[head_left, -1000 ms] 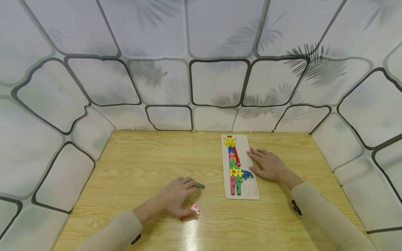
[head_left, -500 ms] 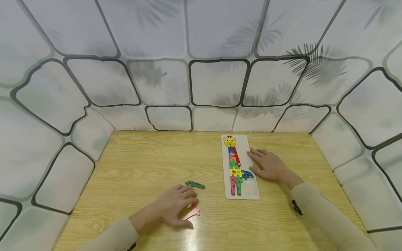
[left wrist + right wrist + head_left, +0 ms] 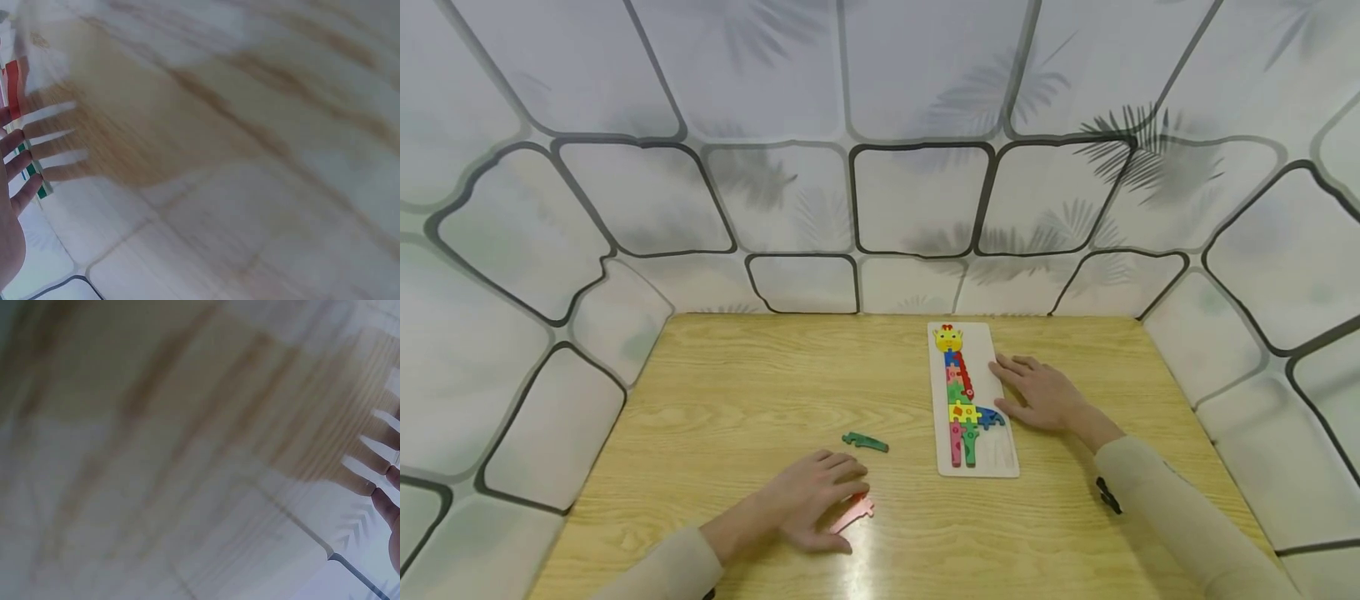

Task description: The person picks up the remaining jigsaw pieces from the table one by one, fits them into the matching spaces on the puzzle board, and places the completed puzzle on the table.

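Observation:
My left hand (image 3: 811, 498) hovers low over the table, thumb spread away from the fingers and nothing held. Under it, partly hidden, lies a pink-red puzzle piece (image 3: 854, 514), shining in the light; its red edge (image 3: 13, 90) shows in the left wrist view. Just beyond the fingers is a loose green puzzle piece (image 3: 867, 442). To the right, a white puzzle board (image 3: 981, 358) carries a colourful giraffe (image 3: 959, 412) of fitted pieces, with a bare recess at its lower right. Fingertips of my right hand (image 3: 1039, 395) rest at the board's right edge, fingers extended.
The wooden table (image 3: 760, 375) has glossy grain and a bright reflection near its front. A pale, stone-patterned wall covering (image 3: 910, 196) encloses the back and both sides.
My left hand has drawn back toward the lower left, uncovering the whole green piece and shifting off the pink-red one slightly. The right hand and board stay still.

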Available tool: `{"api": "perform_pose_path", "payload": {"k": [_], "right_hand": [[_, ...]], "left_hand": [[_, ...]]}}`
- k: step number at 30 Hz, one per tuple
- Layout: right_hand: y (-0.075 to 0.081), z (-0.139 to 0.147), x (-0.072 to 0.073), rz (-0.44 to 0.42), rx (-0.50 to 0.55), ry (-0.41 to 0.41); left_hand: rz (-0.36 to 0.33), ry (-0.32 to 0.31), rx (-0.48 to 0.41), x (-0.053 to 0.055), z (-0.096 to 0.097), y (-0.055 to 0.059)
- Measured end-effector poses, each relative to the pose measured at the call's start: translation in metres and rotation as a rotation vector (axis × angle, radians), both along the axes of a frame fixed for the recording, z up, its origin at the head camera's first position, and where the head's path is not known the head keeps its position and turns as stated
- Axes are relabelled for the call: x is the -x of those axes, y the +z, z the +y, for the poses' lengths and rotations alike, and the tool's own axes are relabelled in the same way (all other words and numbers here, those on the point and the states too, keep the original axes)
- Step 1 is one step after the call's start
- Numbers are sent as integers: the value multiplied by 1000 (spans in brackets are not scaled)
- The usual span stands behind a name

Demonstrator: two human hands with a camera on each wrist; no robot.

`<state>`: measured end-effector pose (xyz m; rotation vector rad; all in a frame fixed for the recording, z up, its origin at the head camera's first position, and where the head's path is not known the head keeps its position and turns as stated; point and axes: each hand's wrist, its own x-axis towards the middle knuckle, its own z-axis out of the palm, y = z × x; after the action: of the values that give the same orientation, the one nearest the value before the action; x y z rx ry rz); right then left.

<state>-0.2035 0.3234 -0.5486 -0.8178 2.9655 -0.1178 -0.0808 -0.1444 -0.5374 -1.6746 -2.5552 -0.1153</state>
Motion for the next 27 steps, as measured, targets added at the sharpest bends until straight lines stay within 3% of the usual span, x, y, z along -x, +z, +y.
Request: {"api": "perform_pose_path", "payload": {"k": [18,27], "right_hand": [[2,0,-1,24,-10,8],[3,0,-1,-5,-6,2]], "left_hand": [[60,-33,20,-1,-19,2],[77,-59,29,1,-23,-1]]}}
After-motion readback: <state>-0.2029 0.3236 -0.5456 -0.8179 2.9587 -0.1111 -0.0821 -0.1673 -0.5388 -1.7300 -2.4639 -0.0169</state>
